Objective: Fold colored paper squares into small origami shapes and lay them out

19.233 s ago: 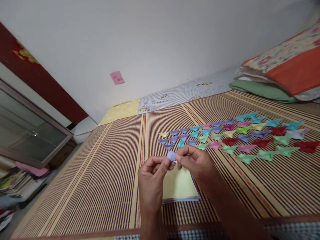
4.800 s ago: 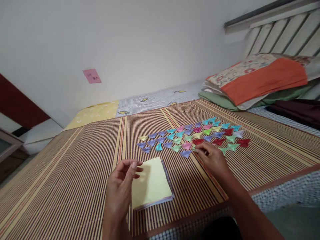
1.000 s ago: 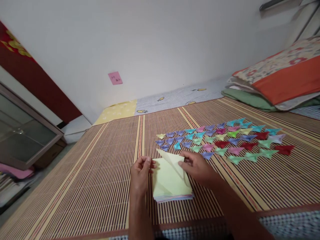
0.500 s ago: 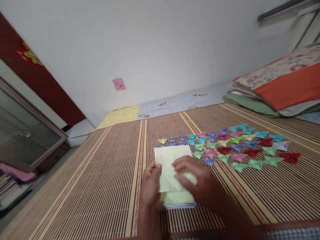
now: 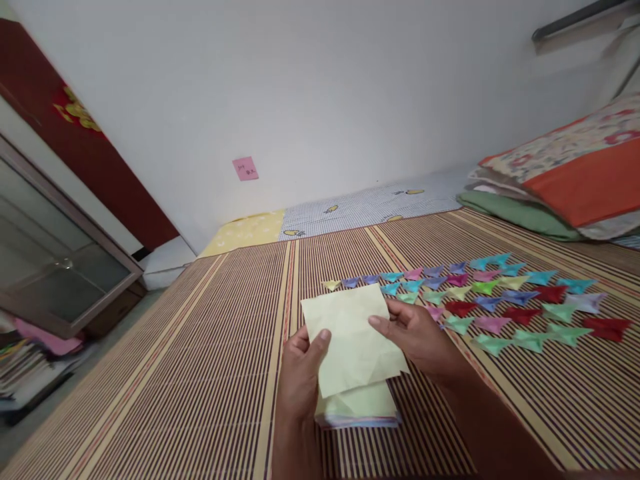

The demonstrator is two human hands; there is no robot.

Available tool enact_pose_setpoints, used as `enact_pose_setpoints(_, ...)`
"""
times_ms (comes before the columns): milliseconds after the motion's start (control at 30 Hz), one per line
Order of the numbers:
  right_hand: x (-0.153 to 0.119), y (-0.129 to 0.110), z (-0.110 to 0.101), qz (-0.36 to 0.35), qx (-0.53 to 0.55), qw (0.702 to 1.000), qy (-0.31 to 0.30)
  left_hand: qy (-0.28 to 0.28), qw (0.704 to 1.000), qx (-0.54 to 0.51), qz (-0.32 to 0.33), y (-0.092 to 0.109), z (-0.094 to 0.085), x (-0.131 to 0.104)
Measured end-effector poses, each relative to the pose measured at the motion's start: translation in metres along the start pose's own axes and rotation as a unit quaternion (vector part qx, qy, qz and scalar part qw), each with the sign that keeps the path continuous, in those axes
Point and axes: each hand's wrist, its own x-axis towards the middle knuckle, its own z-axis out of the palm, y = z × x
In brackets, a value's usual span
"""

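A plain wall (image 5: 320, 100) rises well beyond the paper stack (image 5: 360, 403), and a striped mat (image 5: 150, 387) spreads under the stack and out on every side of it. Far to the left of the stack stands a glass-fronted cabinet (image 5: 50, 260); far beyond it to the right is a pile of folded bedding (image 5: 575, 180).

The right hand (image 5: 417, 337) is just above the stack's right side, half curled, its thumb on the face of a pale yellow sheet (image 5: 353, 340) and its fingers behind the edge. The left hand (image 5: 303, 357), by the stack's left side, pinches the opposite edge likewise, thumb on top. The sheet is held over the stack, hiding most of it; whether the two touch cannot be told. A pink note (image 5: 245, 169) is on the wall, beyond the stack and to its left.

Smallest are the folded paper shapes (image 5: 521, 316), in rows beyond the stack and to its right, a few perhaps hidden by the sheet. These look finished. The sheet in the hands lies nearly flat, so its folding seems hardly begun, if at all, and the stack's layered edge suggests many more sheets remain unfolded.
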Motion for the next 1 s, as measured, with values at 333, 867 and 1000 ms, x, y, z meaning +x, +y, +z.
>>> enact_pose_setpoints(333,-0.006,-0.005,-0.002,-0.029,-0.025,0.996,0.085,0.065,0.997,0.013,0.033,-0.004,0.005,0.002)
enact_pose_setpoints(867,-0.002,-0.005,0.001,-0.033,-0.015,0.991,0.130,0.122,0.979,0.087,0.140,-0.001,0.004,0.000)
enact_pose_setpoints(1000,-0.001,-0.007,0.004,-0.035,0.006,0.990,0.138,0.124,0.965,0.131,0.192,0.001,0.008,-0.006)
